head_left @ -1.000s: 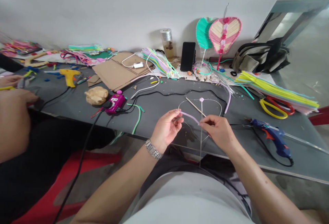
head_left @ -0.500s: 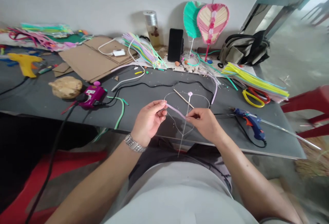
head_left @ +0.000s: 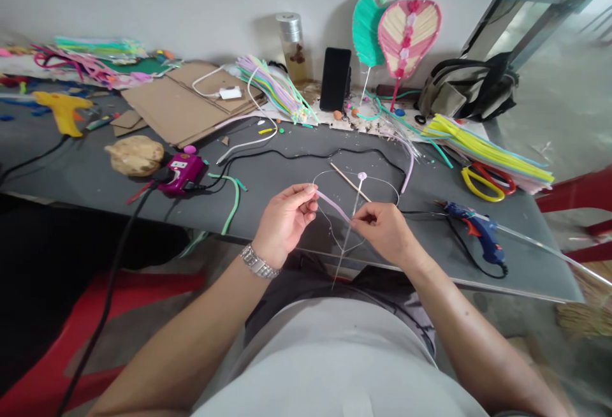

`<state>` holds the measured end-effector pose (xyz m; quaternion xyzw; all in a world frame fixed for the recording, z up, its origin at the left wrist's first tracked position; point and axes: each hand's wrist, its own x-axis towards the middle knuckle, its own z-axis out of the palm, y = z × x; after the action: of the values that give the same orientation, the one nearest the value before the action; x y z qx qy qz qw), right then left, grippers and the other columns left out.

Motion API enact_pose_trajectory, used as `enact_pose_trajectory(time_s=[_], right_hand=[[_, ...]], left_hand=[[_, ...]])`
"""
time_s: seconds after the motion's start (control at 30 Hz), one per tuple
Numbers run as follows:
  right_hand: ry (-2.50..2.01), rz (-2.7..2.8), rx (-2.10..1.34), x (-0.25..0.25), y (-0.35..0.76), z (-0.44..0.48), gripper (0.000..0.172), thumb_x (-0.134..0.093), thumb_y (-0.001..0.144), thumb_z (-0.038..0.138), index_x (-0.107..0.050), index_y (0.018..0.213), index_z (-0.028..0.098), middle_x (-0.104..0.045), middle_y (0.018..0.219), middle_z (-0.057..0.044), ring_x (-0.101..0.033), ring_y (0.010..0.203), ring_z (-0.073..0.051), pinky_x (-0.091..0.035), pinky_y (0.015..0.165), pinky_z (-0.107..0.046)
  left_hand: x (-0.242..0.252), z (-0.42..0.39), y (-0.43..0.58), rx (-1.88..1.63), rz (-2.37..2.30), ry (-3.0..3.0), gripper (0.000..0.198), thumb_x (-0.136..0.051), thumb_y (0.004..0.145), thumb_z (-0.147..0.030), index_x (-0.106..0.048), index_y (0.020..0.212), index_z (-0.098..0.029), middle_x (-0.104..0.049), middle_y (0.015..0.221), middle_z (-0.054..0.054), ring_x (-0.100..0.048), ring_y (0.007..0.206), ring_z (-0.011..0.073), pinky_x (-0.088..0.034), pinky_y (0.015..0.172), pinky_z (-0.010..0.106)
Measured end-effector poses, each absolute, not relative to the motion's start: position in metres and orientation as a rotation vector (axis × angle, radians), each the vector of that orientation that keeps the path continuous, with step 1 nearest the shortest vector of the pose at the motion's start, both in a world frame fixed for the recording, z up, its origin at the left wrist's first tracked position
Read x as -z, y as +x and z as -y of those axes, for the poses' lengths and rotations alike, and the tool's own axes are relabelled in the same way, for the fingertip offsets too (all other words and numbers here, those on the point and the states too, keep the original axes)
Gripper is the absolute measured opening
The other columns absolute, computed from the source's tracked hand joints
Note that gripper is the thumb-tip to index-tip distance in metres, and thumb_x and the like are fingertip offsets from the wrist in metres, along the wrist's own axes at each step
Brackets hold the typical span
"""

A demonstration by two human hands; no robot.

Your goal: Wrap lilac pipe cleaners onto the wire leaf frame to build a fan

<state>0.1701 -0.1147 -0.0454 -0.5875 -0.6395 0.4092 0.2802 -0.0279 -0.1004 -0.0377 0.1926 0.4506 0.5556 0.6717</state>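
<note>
A short lilac pipe cleaner [head_left: 333,203] stretches between my two hands. My left hand [head_left: 289,216] is closed, pinching its left end between thumb and fingers. The other end is pinched by my right hand [head_left: 382,226], also closed. Beneath them a thin wire frame [head_left: 329,173], bent into a heart-like loop with a straight stem, reaches past the table edge. A pale lilac knob [head_left: 362,176] tops the stem. Close to my right hand, a slim wooden stick [head_left: 348,180] lies across the loop.
A blue glue gun [head_left: 478,229] and scissors [head_left: 488,182] lie to the right. At left are a purple power socket [head_left: 184,173], a tan lumpy object [head_left: 135,155] and a yellow glue gun [head_left: 64,111]. Behind stand a phone [head_left: 335,79], a bottle [head_left: 292,47] and a pink heart-shaped fan [head_left: 408,37].
The whole scene has shifted slightly right in view as the head camera turned. Both hands keep their pinch on the pipe cleaner, with little other movement.
</note>
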Motion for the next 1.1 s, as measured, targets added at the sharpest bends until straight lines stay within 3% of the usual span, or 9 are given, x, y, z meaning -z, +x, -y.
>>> enact_pose_trajectory(time_s=[0.57,0.73,0.87,1.1], right_hand=[[-1.534,1.729,-1.107,0.051,0.172,0.115,0.016,-0.061,0.078,0.029,-0.070,0.069,0.018,-0.065,0.062,0.000,-0.051,0.059,-0.013,-0.038,0.058,-0.027],[-1.524,1.741,-1.071,0.051,0.170,0.116,0.018,-0.059,0.077,0.029,-0.068,0.067,0.018,-0.065,0.063,0.000,-0.052,0.058,-0.014,-0.038,0.058,-0.027],[-1.530,1.725,-1.086,0.050,0.169,0.116,0.018,-0.059,0.077,0.031,-0.067,0.066,0.019,-0.063,0.061,0.000,-0.050,0.058,-0.013,-0.037,0.057,-0.027],[-1.505,1.733,-1.084,0.050,0.165,0.118,0.020,-0.059,0.078,0.033,-0.065,0.065,0.019,-0.059,0.060,0.001,-0.047,0.060,-0.013,-0.036,0.059,-0.028]], left_hand=[[0.046,0.098,-0.032,-1.154,-0.996,0.338,0.018,-0.086,0.071,-0.015,-0.073,0.083,-0.013,-0.068,0.074,0.000,-0.061,0.055,0.0058,-0.040,0.044,0.015],[0.049,0.102,-0.025,-1.237,-1.031,0.283,0.017,-0.083,0.073,-0.012,-0.069,0.081,-0.013,-0.066,0.071,-0.001,-0.058,0.054,0.0042,-0.042,0.048,0.015],[0.052,0.104,-0.018,-1.355,-1.034,0.355,0.028,-0.086,0.069,-0.016,-0.059,0.075,-0.016,-0.067,0.070,-0.002,-0.057,0.053,0.0051,-0.040,0.047,0.016],[0.059,0.104,-0.007,-1.499,-1.117,0.403,0.030,-0.087,0.065,-0.019,-0.062,0.082,-0.018,-0.066,0.069,-0.004,-0.056,0.051,0.0050,-0.039,0.049,0.017]])
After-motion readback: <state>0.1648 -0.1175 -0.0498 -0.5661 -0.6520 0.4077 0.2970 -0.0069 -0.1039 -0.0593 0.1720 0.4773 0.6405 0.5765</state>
